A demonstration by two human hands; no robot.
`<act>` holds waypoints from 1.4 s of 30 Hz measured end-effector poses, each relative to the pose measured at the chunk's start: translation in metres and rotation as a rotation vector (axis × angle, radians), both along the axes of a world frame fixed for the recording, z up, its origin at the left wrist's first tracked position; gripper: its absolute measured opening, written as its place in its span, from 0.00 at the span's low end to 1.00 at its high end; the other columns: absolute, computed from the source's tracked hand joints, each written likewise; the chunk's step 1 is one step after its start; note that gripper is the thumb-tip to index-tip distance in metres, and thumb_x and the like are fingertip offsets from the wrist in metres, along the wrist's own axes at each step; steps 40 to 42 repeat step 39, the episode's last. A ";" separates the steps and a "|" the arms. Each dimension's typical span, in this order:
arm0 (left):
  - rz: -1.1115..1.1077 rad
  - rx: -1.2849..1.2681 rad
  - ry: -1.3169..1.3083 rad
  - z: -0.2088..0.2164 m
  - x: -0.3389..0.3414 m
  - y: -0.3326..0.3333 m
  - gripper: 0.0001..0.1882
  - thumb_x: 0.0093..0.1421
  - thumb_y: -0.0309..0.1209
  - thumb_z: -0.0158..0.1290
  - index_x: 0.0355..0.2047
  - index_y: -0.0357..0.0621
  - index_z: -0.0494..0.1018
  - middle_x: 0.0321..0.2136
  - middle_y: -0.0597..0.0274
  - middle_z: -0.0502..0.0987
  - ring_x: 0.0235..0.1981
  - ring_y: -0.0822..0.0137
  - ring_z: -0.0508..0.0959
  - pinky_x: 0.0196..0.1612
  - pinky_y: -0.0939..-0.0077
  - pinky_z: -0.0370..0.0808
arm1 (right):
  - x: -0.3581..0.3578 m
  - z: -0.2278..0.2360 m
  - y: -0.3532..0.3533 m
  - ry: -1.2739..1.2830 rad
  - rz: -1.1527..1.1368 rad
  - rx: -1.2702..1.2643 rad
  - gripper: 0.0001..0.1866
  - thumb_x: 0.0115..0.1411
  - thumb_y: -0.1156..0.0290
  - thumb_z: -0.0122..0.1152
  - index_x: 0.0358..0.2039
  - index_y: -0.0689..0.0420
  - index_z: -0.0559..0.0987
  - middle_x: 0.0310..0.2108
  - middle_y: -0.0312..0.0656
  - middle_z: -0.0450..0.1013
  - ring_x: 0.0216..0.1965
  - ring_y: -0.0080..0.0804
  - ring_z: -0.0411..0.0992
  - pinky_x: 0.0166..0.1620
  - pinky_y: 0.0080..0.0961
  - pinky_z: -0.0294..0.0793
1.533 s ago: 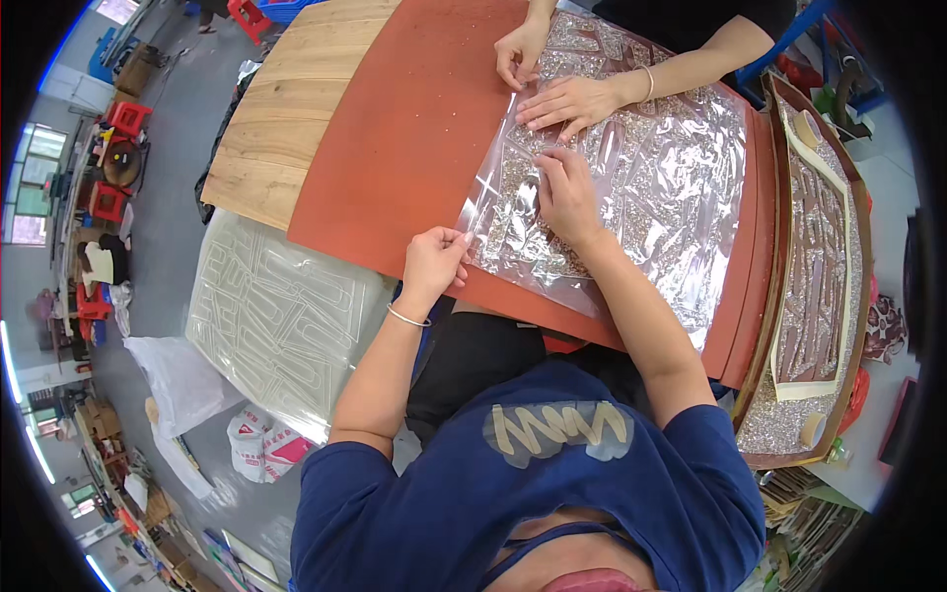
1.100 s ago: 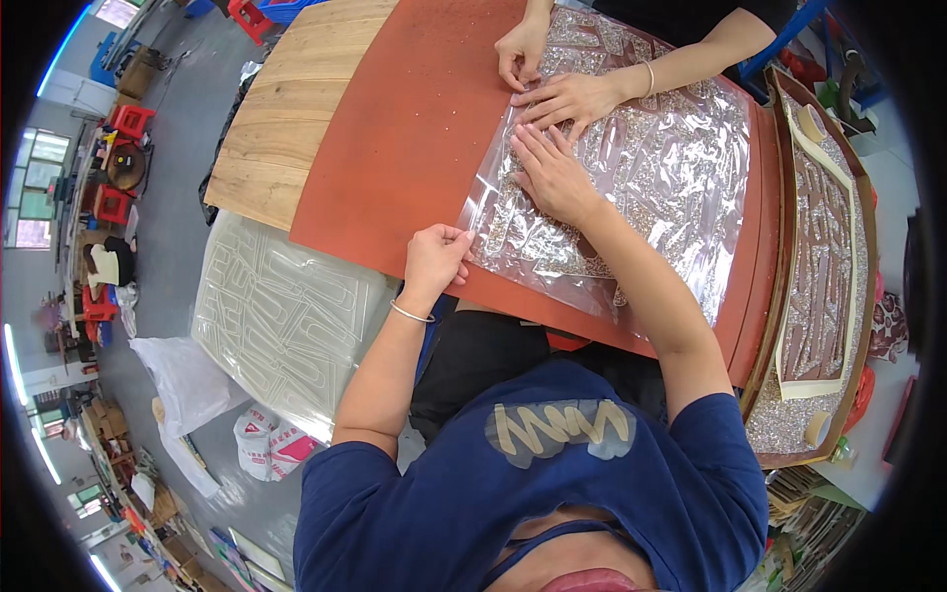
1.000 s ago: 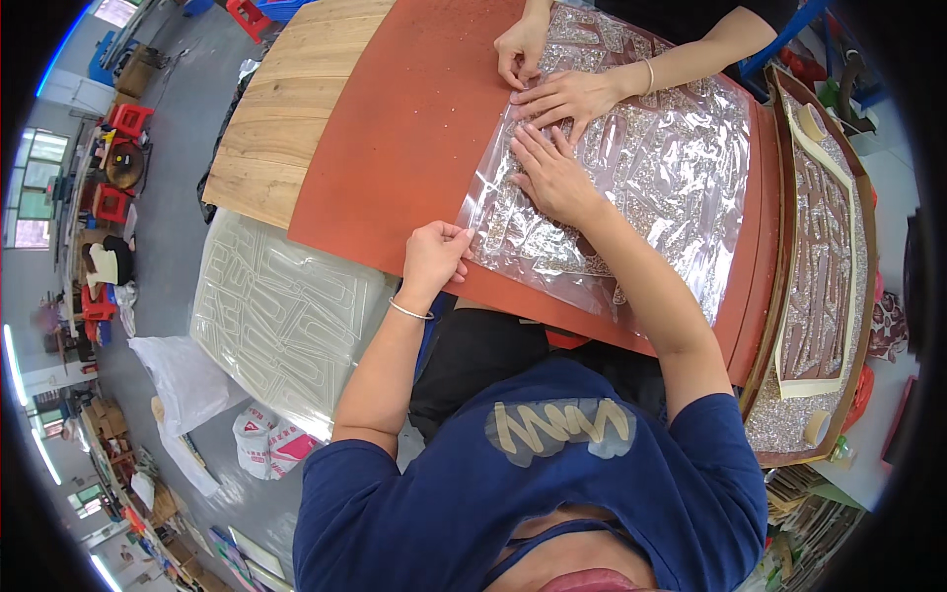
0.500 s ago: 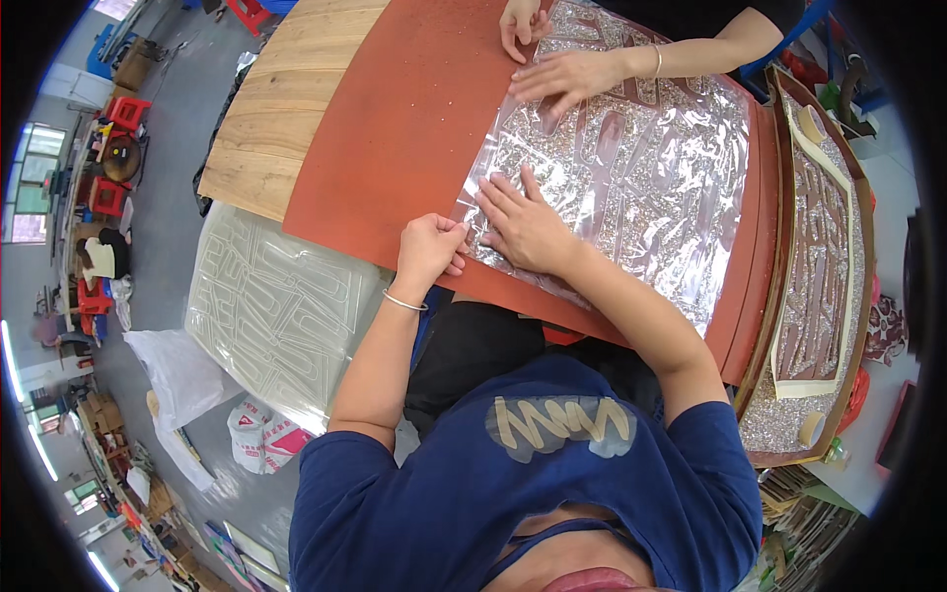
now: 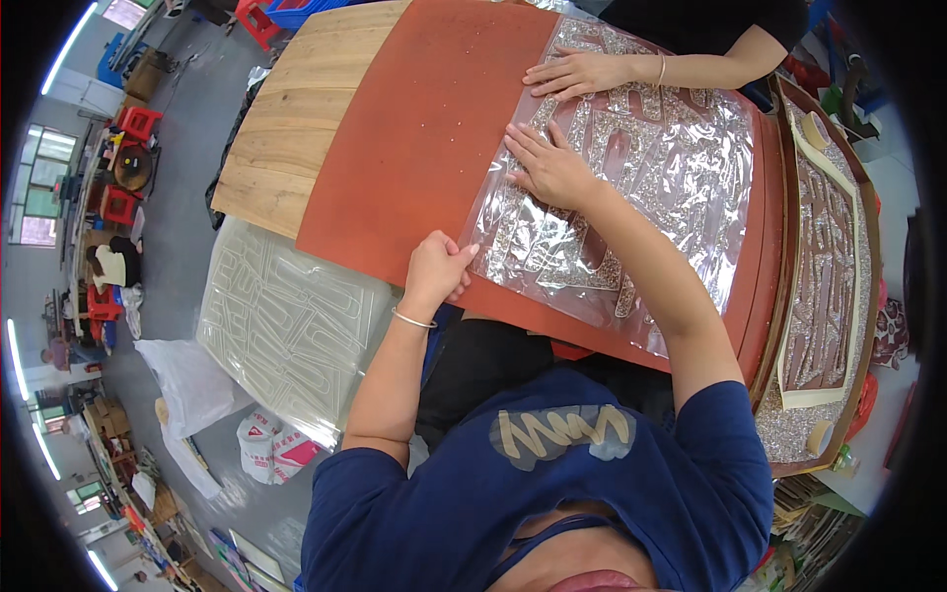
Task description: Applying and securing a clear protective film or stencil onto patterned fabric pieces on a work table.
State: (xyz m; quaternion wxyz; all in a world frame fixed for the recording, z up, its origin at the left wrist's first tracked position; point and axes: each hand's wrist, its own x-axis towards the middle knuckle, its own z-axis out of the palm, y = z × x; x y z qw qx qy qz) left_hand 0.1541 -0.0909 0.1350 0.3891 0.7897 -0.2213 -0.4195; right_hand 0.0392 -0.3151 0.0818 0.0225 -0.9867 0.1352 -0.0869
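Note:
A clear, shiny plastic film (image 5: 691, 212) covers glittery silver cut-out strips (image 5: 567, 259) on a red-brown mat (image 5: 395, 148). At the film's near left corner my left hand (image 5: 440, 268) is closed, thumb and fingers pinching the edge. My right hand (image 5: 554, 170) lies flat on the film near its left edge, fingers stretched out. Just beyond it, a co-worker's hand (image 5: 582, 74) also rests flat on the film. Part of the strips is blurred by glare.
Wooden boards (image 5: 296, 118) lie left of the mat. Below them is a translucent moulded sheet (image 5: 291, 321) with shaped outlines. On the right stands a tray (image 5: 774, 434) with a glittery panel (image 5: 821, 266) and tape rolls (image 5: 819, 437). Plastic bags (image 5: 192, 380) sit at lower left.
My right hand has slid away from me along the film. The co-worker's second hand has left the film's far corner. My left hand keeps its pinch at the near corner.

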 end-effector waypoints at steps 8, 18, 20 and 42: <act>-0.199 0.167 -0.412 -0.006 0.002 0.013 0.22 0.53 0.46 0.59 0.21 0.39 0.66 0.12 0.53 0.73 0.19 0.55 0.76 0.30 0.63 0.72 | 0.020 -0.003 -0.061 0.097 -0.240 0.009 0.31 0.67 0.49 0.30 0.64 0.55 0.55 0.66 0.40 0.49 0.67 0.35 0.45 0.65 0.55 0.37; -0.306 0.235 -0.619 0.008 0.010 0.019 0.17 0.52 0.41 0.60 0.25 0.39 0.69 0.25 0.49 0.77 0.30 0.50 0.77 0.33 0.59 0.72 | 0.007 -0.013 -0.075 -0.337 -0.226 0.071 0.25 0.58 0.70 0.47 0.58 0.58 0.63 0.61 0.47 0.57 0.64 0.43 0.52 0.64 0.50 0.46; -0.328 0.086 -0.818 0.011 0.012 0.003 0.15 0.52 0.36 0.58 0.31 0.37 0.70 0.39 0.45 0.74 0.43 0.48 0.73 0.42 0.59 0.70 | -0.002 -0.008 -0.050 -0.401 -0.105 0.015 0.26 0.50 0.78 0.49 0.53 0.60 0.68 0.58 0.48 0.61 0.62 0.46 0.55 0.63 0.46 0.50; -0.544 -0.213 -1.218 -0.062 -0.005 -0.139 0.32 0.62 0.49 0.42 0.61 0.42 0.58 0.64 0.53 0.52 0.66 0.43 0.43 0.61 0.35 0.40 | -0.021 0.000 -0.011 -0.294 -0.267 0.033 0.23 0.52 0.73 0.52 0.52 0.51 0.71 0.54 0.46 0.64 0.58 0.43 0.59 0.62 0.45 0.52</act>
